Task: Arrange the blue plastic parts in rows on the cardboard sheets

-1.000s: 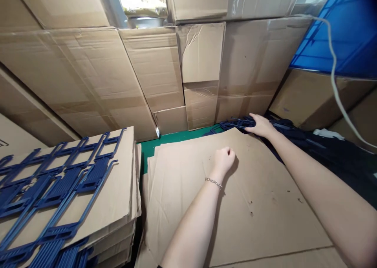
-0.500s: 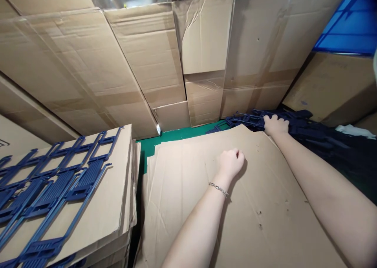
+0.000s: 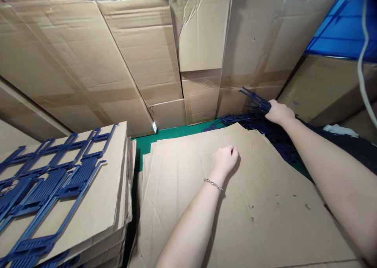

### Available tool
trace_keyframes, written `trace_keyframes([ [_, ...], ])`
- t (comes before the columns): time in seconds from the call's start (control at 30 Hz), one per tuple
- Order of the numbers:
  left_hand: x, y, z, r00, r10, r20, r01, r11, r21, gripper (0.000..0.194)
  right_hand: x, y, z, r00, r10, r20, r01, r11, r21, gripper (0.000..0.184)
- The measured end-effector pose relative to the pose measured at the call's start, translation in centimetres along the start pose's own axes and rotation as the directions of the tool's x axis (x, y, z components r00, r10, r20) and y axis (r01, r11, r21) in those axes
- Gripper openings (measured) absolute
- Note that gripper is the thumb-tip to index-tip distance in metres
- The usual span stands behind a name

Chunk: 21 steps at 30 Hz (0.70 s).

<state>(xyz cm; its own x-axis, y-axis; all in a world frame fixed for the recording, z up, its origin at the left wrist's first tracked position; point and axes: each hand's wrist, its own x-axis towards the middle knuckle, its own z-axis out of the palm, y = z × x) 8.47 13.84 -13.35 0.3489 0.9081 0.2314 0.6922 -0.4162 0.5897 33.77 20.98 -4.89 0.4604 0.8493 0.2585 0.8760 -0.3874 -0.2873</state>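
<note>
My right hand [image 3: 279, 112] is closed on a bunch of blue plastic hangers [image 3: 255, 99], lifted above the dark heap of more hangers [image 3: 266, 131] at the far right. My left hand [image 3: 225, 159], with a thin bracelet at the wrist, rests as a loose fist on the flat cardboard sheet [image 3: 182, 189] in front of me; nothing shows in its fingers. That sheet tops a low pile of similar sheets.
A taller stack of cardboard sheets [image 3: 116, 189] at the left carries rows of blue hangers [image 3: 50, 181]. Big cardboard boxes [image 3: 147, 52] wall off the back. A green surface [image 3: 159, 136] shows between. A blue crate [image 3: 338, 28] and a white cable [image 3: 363, 64] sit at the upper right.
My right hand has closed on a bunch of hangers and raised it off the heap. My left fist has barely shifted on the sheet.
</note>
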Motion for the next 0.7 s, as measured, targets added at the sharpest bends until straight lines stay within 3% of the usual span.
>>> trace_keyframes([
  [0.23, 0.0, 0.1, -0.9, 0.997, -0.077, -0.019, 0.07, 0.97, -0.231, 0.017, -3.3, -2.8, -3.8, 0.984, -0.073, -0.165, 0.097, 0.985, 0.14, 0.057],
  [0.43, 0.3, -1.0, -0.9, 0.982, -0.185, -0.042, 0.125, 0.798, -0.589, 0.025, -9.1, -6.0, -8.7, 0.939, -0.076, -0.336, 0.224, 0.876, 0.428, 0.044],
  [0.5, 0.6, -1.0, -0.9, 0.975, -0.223, -0.018, 0.149, 0.707, -0.692, 0.024, -11.0, -7.0, -10.6, 0.955, -0.019, -0.295, 0.217, 0.725, 0.654, 0.033],
  [0.53, 0.7, -1.1, -1.0, 0.972, -0.236, 0.004, 0.163, 0.658, -0.735, 0.023, -11.9, -7.4, -11.5, 0.978, 0.01, -0.207, 0.166, 0.562, 0.81, 0.025],
  [0.6, 0.9, -1.2, -1.7, 0.968, -0.24, 0.071, 0.198, 0.559, -0.805, 0.02, -13.4, -8.0, -12.5, 1.0, 0.009, -0.006, 0.003, 0.31, 0.951, 0.011],
  [0.63, 0.9, -1.4, -2.3, 0.966, -0.228, 0.119, 0.223, 0.508, -0.832, 0.02, -14.1, -8.1, -12.5, 0.995, -0.011, 0.098, -0.093, 0.226, 0.97, 0.007],
  [0.7, 0.7, -2.2, -3.9, 0.957, -0.173, 0.233, 0.285, 0.405, -0.869, 0.024, -15.1, -8.3, -11.3, 0.958, -0.067, 0.28, -0.267, 0.153, 0.951, 0.005],
])
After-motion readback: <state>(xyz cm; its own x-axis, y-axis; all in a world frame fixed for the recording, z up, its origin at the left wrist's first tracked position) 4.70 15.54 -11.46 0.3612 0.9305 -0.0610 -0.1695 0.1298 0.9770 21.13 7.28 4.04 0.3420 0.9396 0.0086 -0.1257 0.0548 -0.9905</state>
